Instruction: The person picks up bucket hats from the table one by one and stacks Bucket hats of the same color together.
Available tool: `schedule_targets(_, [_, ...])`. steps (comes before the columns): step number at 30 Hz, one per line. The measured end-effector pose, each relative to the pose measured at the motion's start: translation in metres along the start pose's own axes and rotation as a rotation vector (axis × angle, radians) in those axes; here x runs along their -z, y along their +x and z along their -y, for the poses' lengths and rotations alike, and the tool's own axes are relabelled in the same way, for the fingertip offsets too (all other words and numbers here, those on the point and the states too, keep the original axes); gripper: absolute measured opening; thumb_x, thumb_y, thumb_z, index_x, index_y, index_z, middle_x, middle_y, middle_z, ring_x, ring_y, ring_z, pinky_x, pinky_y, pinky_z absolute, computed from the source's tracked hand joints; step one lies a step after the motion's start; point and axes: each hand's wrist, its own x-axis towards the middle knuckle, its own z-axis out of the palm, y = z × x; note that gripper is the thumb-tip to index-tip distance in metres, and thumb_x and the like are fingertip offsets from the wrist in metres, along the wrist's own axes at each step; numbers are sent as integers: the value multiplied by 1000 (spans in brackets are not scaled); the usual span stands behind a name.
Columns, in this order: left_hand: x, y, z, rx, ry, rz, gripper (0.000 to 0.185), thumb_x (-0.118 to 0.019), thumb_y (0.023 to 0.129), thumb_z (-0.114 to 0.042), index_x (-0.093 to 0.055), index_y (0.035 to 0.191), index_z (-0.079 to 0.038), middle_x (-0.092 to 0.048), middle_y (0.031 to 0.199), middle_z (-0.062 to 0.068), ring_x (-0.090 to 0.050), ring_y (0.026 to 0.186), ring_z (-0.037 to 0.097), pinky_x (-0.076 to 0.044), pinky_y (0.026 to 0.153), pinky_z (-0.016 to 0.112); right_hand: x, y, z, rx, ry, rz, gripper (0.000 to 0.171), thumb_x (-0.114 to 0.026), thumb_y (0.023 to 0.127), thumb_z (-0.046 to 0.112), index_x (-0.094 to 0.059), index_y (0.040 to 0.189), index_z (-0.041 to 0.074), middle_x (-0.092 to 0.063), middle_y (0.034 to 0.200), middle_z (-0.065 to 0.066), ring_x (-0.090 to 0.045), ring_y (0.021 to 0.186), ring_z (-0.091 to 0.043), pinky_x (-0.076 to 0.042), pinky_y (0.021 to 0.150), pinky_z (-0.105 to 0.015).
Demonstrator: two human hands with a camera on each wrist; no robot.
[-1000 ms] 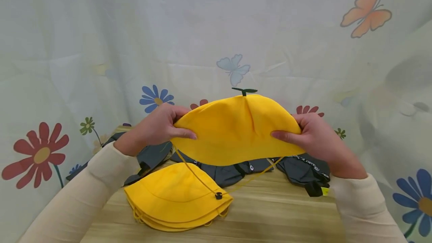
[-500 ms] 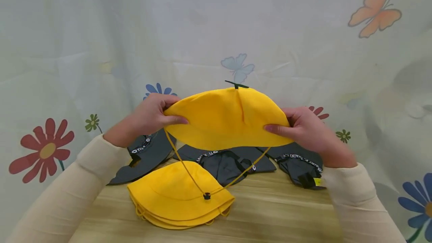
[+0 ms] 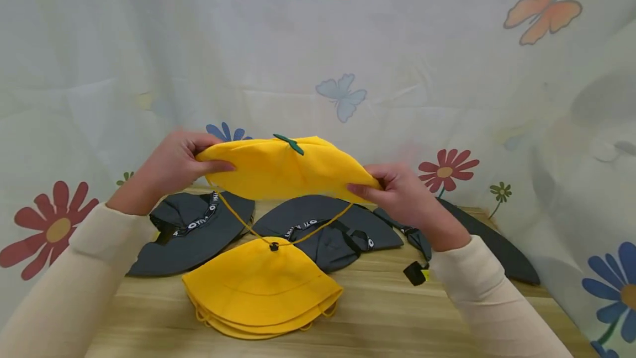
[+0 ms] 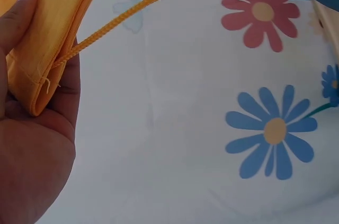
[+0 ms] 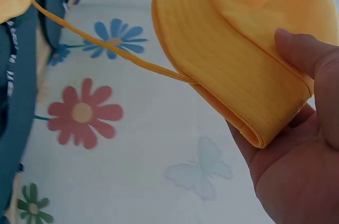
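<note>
Both hands hold a yellow bucket hat (image 3: 278,173) up in the air by its two ends. My left hand (image 3: 174,164) pinches the left end, thumb in front and fingers behind. At the right end my right hand (image 3: 404,192) grips the folded brim the same way, as the right wrist view shows with the hat (image 5: 254,54) filling its upper part. A small green sprout (image 3: 290,143) sits on the crown. From the brim hangs a yellow chin cord (image 4: 127,17), its black toggle (image 3: 274,246) overlapping the stack of yellow hats (image 3: 263,291) below.
Dark grey hats with lettered straps lie along the back of the wooden table (image 3: 377,314): one at left (image 3: 199,236), a middle hat (image 3: 323,231), others at right (image 3: 492,242). Behind them hangs a white curtain (image 3: 422,59) printed with flowers and butterflies.
Both hands have moved left with the yellow hat, which now tips so its crown faces more forward and the sprout shows lower. The stacked hats have stayed put.
</note>
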Motion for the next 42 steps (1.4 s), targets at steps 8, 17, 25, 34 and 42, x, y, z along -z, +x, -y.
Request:
schedule_targets(8, [-18,-38,25,51,75,96,18,-79,90,-23,-78,104,-13,-76,89,-1,-65,71,13,-57,66,24,-50,-18,-27,-67,121,79,24,-72,97,21,-76,119,13,-76,103,-5,-69,82,-16,-60,75,-26])
schedule_targets(17, [-47,-78,67,155,-61,221,22,-79,90,-29,-74,104,-13,-74,88,-1,-66,69,12,-58,65,26,-99,-37,-55,-165,182,171,20,-71,97,29,-76,114,20,-68,81,-1,-58,66,-16,-49,62,-23])
schedule_targets(25, [-64,-99,88,261,-91,236,34,-79,88,-35,-69,110,-11,-73,93,2,-69,75,14,-60,72,25,-121,-43,-69,-227,218,181,17,-72,96,31,-75,109,19,-61,76,-1,-57,68,-14,-49,63,-24])
schedule_targets(34, [-64,-101,88,334,-179,165,44,-80,88,-34,-66,118,-5,-76,96,10,-73,74,18,-62,70,27,-122,-40,-69,-261,189,140,20,-72,95,41,-73,103,23,-61,73,0,-58,65,-15,-51,60,-26])
schedule_targets(42, [-68,-108,98,412,-267,267,74,-82,86,-35,-47,142,-1,-75,114,18,-76,81,22,-63,74,31,-131,-41,-72,-363,301,199,38,-78,91,36,-69,120,12,-79,92,-3,-74,79,-16,-60,72,-26])
